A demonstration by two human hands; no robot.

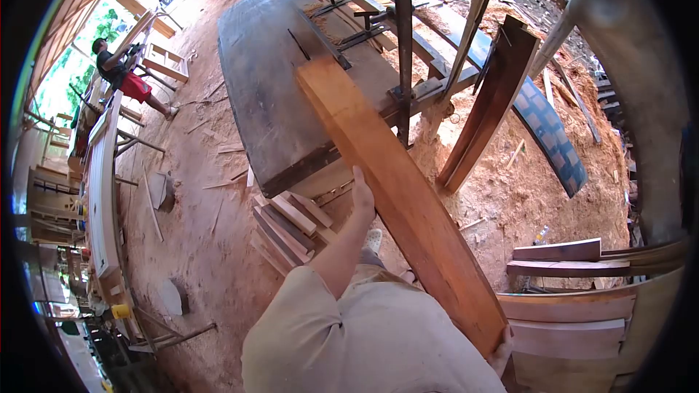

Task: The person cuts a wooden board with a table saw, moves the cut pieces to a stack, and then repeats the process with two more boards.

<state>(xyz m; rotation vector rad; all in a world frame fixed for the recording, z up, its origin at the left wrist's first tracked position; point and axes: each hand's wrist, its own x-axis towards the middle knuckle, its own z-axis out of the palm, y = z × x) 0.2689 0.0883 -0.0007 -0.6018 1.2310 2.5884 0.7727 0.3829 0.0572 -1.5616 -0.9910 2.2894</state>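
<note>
A long, thick reddish-brown board runs diagonally from the dark workbench top down to the lower right, close against my body. My left hand is at the board's left edge, around its middle, with the fingers partly hidden beneath it. At the board's near end my right hand is closed on the right corner. The far end of the board lies over the dark workbench, beside a thin dark rod and a metal clamp.
Offcuts lie on the ground below the bench. Dark planks lean at the right, near a blue patterned strip. More boards are stacked at lower right. Another person stands by a bench at upper left.
</note>
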